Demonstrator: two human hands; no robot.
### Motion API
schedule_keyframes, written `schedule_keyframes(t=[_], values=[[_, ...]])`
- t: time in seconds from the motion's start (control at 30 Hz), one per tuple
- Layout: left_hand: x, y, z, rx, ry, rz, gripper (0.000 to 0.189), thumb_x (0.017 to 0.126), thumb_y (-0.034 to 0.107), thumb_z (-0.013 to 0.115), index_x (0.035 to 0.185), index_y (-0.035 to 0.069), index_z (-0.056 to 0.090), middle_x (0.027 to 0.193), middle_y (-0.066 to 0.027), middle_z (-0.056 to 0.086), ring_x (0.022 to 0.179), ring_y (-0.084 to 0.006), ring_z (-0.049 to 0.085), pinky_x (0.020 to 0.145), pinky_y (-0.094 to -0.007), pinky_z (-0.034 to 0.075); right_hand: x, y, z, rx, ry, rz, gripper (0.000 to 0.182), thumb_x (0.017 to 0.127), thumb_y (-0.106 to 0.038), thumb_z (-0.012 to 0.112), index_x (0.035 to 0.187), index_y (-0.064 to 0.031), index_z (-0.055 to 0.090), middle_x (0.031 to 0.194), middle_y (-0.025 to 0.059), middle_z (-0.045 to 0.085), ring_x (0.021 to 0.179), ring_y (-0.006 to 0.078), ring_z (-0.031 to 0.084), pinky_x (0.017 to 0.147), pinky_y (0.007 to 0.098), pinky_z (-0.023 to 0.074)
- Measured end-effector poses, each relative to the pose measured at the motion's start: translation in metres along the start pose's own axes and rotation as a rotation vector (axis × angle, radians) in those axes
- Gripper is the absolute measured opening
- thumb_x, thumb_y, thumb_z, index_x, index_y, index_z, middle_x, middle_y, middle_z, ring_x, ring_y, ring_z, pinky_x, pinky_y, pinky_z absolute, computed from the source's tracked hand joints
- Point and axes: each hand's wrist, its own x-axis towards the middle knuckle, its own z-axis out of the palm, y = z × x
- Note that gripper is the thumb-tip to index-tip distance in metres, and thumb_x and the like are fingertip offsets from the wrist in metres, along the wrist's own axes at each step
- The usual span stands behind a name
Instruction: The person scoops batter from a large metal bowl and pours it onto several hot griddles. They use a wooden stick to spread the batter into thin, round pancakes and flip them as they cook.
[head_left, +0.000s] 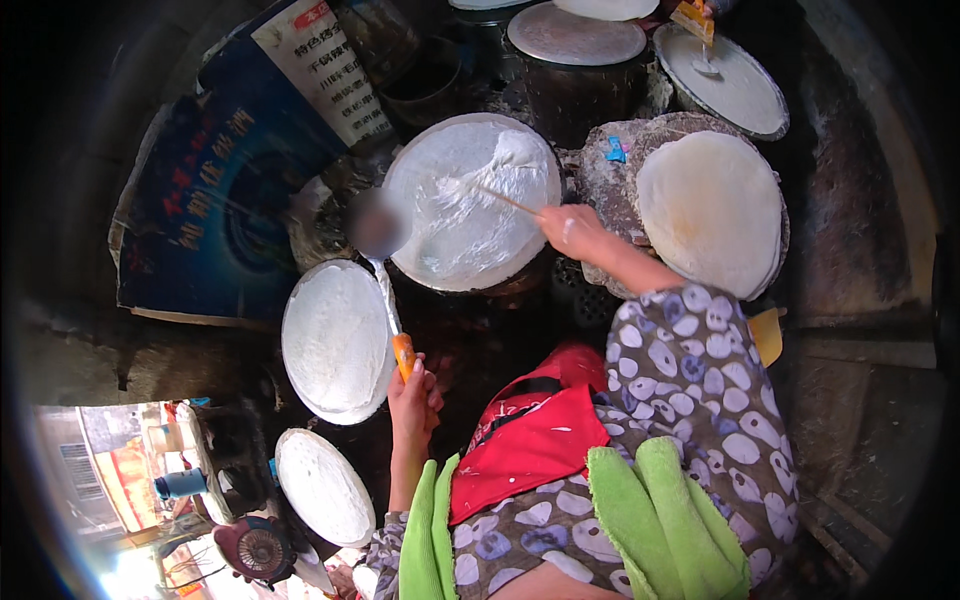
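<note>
My right hand is closed around a thin wooden stick, whose far part reaches over a round griddle. White wet batter lies thick and ridged on the griddle's upper right and in streaks across its middle. In my left hand is the orange handle of a long metal ladle; its head, at the griddle's left edge, is blurred. A stack of thin round flatbreads rests on a crusted round stand to the right of my right hand.
Two more white-coated round griddles stand at the left. Behind are a metal disc on a drum and a pan, where another person's hand holds an orange-handled tool. A printed blue board leans at the upper left. A fan is lower left.
</note>
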Motion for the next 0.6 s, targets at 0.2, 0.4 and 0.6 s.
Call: schedule_keyframes(t=[0.2, 0.4, 0.6], values=[[0.003, 0.002, 0.007, -0.036, -0.024, -0.043, 0.025, 0.093, 0.024, 0.054, 0.110, 0.008, 0.046, 0.066, 0.0025, 0.039, 0.048, -0.0060, 0.037, 0.042, -0.0198, 0.031, -0.057, 0.024, 0.022, 0.031, -0.015, 0.477, 0.018, 0.088, -0.016, 0.046, 0.090, -0.0036, 0.059, 0.087, 0.0197, 0.066, 0.082, 0.0321, 0.066, 0.068, 0.0399, 0.0526], [0.009, 0.008, 0.016, -0.031, -0.096, -0.077, 0.023, 0.093, 0.025, 0.054, 0.106, 0.008, 0.047, 0.065, 0.0026, 0.040, 0.048, -0.0063, 0.038, 0.042, -0.0202, 0.032, -0.037, -0.026, 0.047, 0.007, -0.068, 0.081, 0.017, 0.084, -0.013, 0.046, 0.088, -0.0010, 0.059, 0.080, 0.0208, 0.066, 0.078, 0.0351, 0.066, 0.067, 0.0442, 0.0523], [0.016, 0.015, 0.011, 0.087, -0.076, -0.063, 0.021, 0.092, 0.028, 0.054, 0.096, 0.010, 0.043, 0.063, 0.0010, 0.042, 0.045, -0.0086, 0.041, 0.041, -0.0220, 0.034, -0.036, -0.002, 0.022, 0.094, 0.045, 0.371, 0.022, 0.087, -0.019, 0.047, 0.085, -0.0013, 0.061, 0.080, 0.0190, 0.066, 0.077, 0.0350, 0.066, 0.068, 0.0435, 0.0528]])
